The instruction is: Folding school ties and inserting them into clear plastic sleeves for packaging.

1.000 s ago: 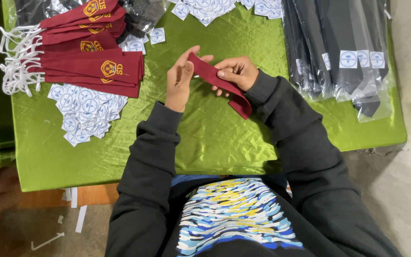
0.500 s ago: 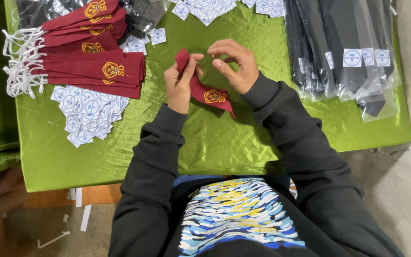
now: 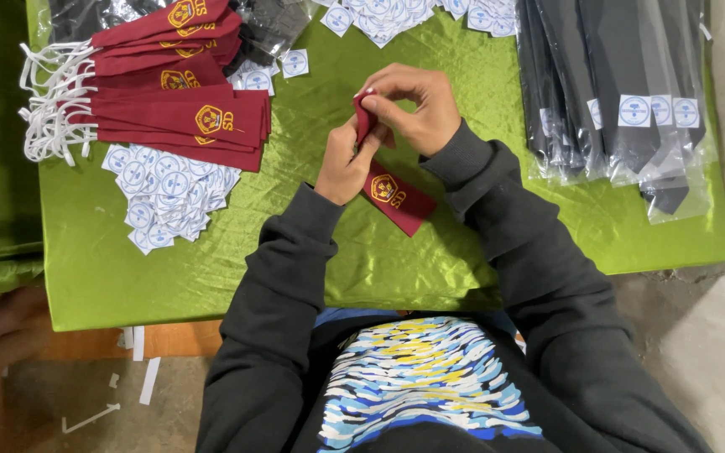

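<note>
A worktop (image 3: 211, 277) covered in green cloth fills the frame. Dark ties in clear bags (image 3: 614, 92) are stacked at the upper right; a pile of red ties (image 3: 178, 109) with white cords is laid at the upper left, round white stickers (image 3: 165, 197) beneath it. At centre, one red tie (image 3: 392, 189) is pinched at its upper end by the left hand (image 3: 346, 159) and right hand (image 3: 417, 105), pressed together.

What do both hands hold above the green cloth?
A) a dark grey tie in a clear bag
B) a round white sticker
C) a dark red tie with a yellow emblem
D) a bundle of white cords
C: the left hand and the right hand pinch the top of a dark red tie, whose yellow emblem shows below them.
</note>
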